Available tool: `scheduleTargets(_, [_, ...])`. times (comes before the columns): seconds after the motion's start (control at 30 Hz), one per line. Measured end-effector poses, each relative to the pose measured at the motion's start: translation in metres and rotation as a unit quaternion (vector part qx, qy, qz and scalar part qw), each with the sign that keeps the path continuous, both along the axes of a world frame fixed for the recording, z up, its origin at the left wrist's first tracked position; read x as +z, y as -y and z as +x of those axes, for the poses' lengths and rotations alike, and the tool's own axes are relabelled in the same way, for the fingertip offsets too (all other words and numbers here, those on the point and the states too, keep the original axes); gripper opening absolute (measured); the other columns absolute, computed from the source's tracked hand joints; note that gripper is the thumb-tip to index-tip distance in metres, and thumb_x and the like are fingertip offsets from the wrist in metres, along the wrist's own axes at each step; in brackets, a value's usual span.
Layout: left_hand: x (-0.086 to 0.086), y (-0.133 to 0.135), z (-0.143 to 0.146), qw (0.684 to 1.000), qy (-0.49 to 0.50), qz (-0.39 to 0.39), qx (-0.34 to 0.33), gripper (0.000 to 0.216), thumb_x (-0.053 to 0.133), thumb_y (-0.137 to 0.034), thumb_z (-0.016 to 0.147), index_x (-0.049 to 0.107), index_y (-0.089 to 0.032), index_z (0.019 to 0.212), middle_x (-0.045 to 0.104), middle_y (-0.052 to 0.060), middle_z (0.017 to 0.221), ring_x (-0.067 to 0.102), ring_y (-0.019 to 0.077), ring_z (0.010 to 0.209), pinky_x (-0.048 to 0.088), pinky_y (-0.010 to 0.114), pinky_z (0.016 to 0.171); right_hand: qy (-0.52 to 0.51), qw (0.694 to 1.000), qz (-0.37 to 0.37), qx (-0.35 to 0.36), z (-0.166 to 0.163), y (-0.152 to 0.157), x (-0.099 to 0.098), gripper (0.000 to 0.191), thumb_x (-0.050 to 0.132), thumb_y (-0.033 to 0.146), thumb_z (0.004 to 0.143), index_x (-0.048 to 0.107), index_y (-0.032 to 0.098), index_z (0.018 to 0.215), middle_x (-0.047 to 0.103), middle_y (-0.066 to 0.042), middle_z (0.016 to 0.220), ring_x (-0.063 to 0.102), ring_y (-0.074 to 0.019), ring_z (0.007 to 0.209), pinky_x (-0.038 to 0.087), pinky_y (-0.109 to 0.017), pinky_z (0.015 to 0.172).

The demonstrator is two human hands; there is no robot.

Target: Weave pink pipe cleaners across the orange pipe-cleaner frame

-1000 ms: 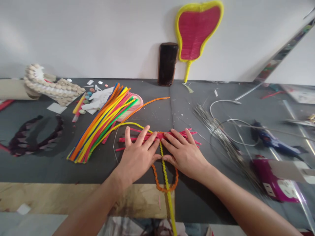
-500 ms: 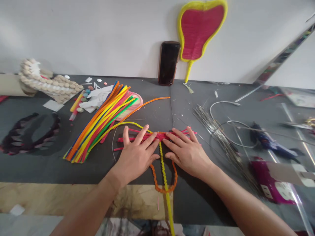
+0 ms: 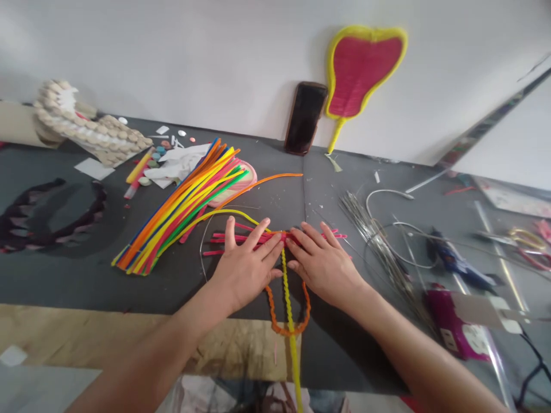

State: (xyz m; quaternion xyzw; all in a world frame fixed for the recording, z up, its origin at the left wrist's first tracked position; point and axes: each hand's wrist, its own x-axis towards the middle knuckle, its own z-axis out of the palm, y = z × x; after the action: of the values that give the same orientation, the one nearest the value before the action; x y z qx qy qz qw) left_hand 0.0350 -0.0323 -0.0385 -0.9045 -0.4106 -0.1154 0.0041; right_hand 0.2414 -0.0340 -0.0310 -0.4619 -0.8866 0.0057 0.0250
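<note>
Head view: the left hand (image 3: 243,269) and the right hand (image 3: 322,264) lie flat, fingers spread and open, gripping nothing, pressing a row of pink strips (image 3: 219,238) onto the dark counter (image 3: 64,275). The strips sit at mid-counter, crossing a twisted yellow stem (image 3: 287,292) that runs toward the viewer through an orange loop (image 3: 286,328). Risk, as judged: the strips are held by palm pressure alone, so uneven load or lifting either hand could let them fan out or slip off the stem crossing. A bundle of coloured strips (image 3: 181,209) lies just left; thin wires (image 3: 379,246) and a glue gun (image 3: 451,261) lie right, near enough for a sleeve or wrist to snag.
</note>
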Motion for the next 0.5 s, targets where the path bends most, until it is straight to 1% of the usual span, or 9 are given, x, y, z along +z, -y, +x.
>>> scheduleTargets(0.13, [0.0053,0.0010,-0.0023,0.999,0.015,0.021,0.023,0.031,0.056,-0.039,0.091,0.065,-0.024,0.117,0.065,0.009,0.127,0.039,0.0332,0.136,-0.002,0.076,0.109,0.010,1.000,0.004,0.000,-0.0030,-0.0032,0.0038,0.039,0.041,0.035,0.098,0.062,0.017,0.126,0.058,-0.010,0.136,0.043,-0.0301,0.131,0.029,-0.057,0.112])
scheduleTargets(0.27, [0.0075,0.0020,-0.0019,0.998,0.027,0.031,0.050,0.027,0.063,-0.039,0.086,0.069,-0.021,0.105,0.068,0.011,0.113,0.050,0.0324,0.123,0.010,0.074,0.110,-0.026,1.000,0.004,0.002,-0.0068,-0.0077,0.0045,0.036,0.042,0.032,0.098,0.064,0.017,0.122,0.065,-0.011,0.123,0.053,-0.0257,0.114,0.036,-0.053,0.109])
scheduleTargets(0.37, [0.0043,0.0028,-0.0009,0.997,0.040,0.037,0.054,0.030,0.066,-0.041,0.083,0.069,-0.020,0.105,0.067,0.011,0.109,0.051,0.0314,0.117,0.012,0.073,0.110,-0.061,0.998,0.003,0.015,-0.0093,-0.0098,0.0028,0.036,0.041,0.029,0.098,0.063,0.016,0.123,0.066,-0.011,0.116,0.054,-0.0244,0.108,0.040,-0.050,0.106])
scheduleTargets(0.5, [-0.0001,0.0039,-0.0011,0.997,0.038,0.037,0.056,0.035,0.067,-0.042,0.082,0.069,-0.018,0.108,0.066,0.011,0.109,0.050,0.0314,0.117,0.012,0.073,0.111,-0.067,0.997,-0.005,0.022,-0.0092,-0.0103,0.0003,0.034,0.042,0.028,0.098,0.063,0.018,0.123,0.065,-0.011,0.115,0.054,-0.0245,0.107,0.040,-0.051,0.106])
